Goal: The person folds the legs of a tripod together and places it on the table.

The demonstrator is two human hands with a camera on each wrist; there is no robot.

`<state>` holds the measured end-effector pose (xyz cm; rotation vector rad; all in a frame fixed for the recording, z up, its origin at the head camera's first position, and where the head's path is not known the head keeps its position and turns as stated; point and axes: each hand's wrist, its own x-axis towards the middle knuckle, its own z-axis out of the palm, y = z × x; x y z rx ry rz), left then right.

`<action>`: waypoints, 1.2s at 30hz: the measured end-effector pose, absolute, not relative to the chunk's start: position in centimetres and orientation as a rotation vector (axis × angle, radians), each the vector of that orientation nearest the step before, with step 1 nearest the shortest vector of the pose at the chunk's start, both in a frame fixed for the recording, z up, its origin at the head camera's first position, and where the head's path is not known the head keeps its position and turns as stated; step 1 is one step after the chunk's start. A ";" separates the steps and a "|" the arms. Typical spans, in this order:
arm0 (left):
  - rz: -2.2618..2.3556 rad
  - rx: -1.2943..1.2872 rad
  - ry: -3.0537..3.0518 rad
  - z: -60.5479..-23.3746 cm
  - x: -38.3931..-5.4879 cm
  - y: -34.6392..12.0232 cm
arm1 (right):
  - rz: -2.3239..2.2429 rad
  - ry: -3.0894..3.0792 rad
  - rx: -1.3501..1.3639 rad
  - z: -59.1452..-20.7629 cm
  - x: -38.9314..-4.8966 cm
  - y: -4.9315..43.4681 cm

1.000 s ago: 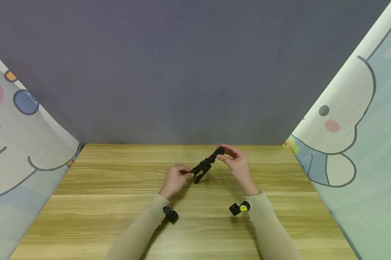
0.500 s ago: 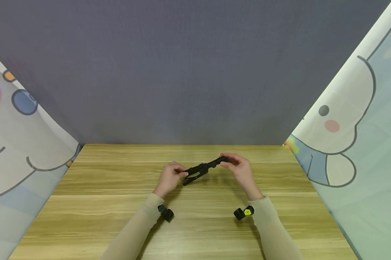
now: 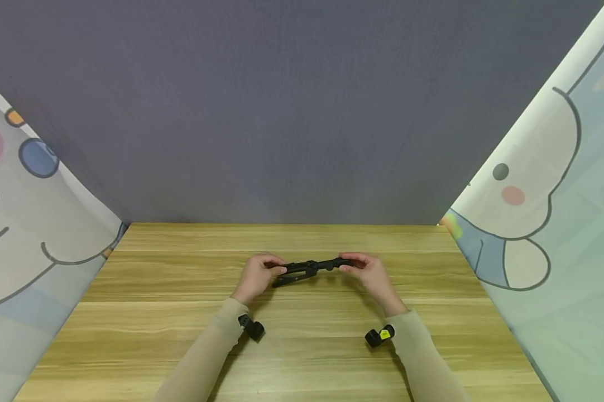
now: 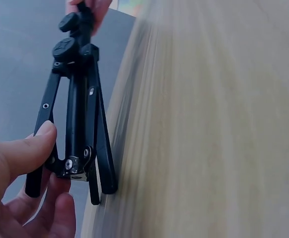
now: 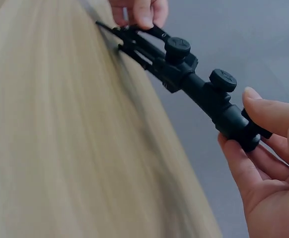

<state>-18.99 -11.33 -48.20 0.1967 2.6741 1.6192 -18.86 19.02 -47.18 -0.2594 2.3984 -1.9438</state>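
A small black tripod (image 3: 311, 268) lies nearly level between my hands, close over the wooden table. My left hand (image 3: 255, 276) pinches one of its legs near the foot end; in the left wrist view the thumb presses that leg (image 4: 46, 106) from the side, and the legs are slightly spread around the centre column (image 4: 76, 119). My right hand (image 3: 369, 274) grips the head end between thumb and fingers. Two round knobs show in the right wrist view, a larger knob (image 5: 178, 49) at the leg joint and a smaller knob (image 5: 223, 80) nearer the right hand.
The wood-grain table (image 3: 302, 346) stretches under both forearms. A grey panel (image 3: 282, 111) rises behind its far edge. Cloths with cartoon prints flank it, a left cloth (image 3: 10, 234) and a right cloth (image 3: 558, 312). Each sleeve carries a black wrist camera.
The tripod has turned from a steep slant to almost level, its head end coming down toward me. My left hand has shifted left, and the right hand has moved down and slightly right.
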 end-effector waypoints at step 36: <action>1.522 0.258 2.726 -48.1 -19.0 -11.9 | -1.678 2.474 -0.318 -49.7 -19.0 19.0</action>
